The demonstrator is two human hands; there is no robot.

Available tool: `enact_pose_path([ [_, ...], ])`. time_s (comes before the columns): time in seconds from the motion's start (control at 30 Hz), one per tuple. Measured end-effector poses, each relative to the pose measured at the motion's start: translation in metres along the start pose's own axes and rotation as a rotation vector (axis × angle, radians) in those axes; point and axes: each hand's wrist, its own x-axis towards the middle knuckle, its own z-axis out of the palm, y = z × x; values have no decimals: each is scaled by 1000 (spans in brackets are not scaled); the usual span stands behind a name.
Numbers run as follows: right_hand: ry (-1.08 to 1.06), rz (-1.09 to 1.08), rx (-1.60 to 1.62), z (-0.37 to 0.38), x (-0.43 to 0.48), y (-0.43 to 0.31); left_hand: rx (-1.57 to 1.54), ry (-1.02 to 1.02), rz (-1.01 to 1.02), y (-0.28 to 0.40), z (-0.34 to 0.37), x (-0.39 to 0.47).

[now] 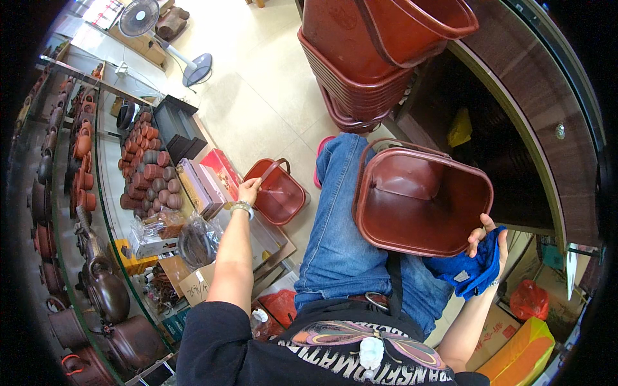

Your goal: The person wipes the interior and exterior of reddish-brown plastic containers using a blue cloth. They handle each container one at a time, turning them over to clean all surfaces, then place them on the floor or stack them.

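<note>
A dark red-brown plastic bucket (280, 198) stands low on my left, by the floor. My left hand (249, 189) grips its strap-like handle (273, 170). Across my lap rests another bucket (410, 219) of the same colour, its wide mouth facing up at me and its handle folded down beyond the far rim. At that bucket's near right corner, my right hand (488, 243) holds a bunched blue cloth (461, 270) with a small white tag. The fingers are partly spread close to the rim; whether they touch it I cannot tell.
A tall stack of nested red-brown buckets (359, 91) stands ahead. Glass shelves (104, 202) on the left hold many clay teapots and cups. A dark wooden cabinet (540, 96) curves along the right. Boxes (203, 186) and a pedestal fan (195, 67) stand on the left side.
</note>
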Motion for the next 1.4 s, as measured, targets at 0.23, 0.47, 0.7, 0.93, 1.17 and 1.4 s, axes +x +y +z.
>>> enact_pose_path([
  [0.23,-16,-2,9,1,0,0,-116,-27,-141,-15,-29,0],
  [0.47,-22,26,46,4,2,-1,-21,83,-28,66,-48,-27],
  [0.7,-222,7,14,25,-1,-3,-184,-100,127,248,-115,-89],
  [0.93,-729,89,-712,152,32,-14,-608,-413,419,373,-134,-198],
  [1.17,-715,-579,-1288,249,78,10,-1102,-683,477,423,-134,-236],
  [1.4,-874,-570,-1548,272,123,-7,-1302,-976,370,462,-123,-262],
])
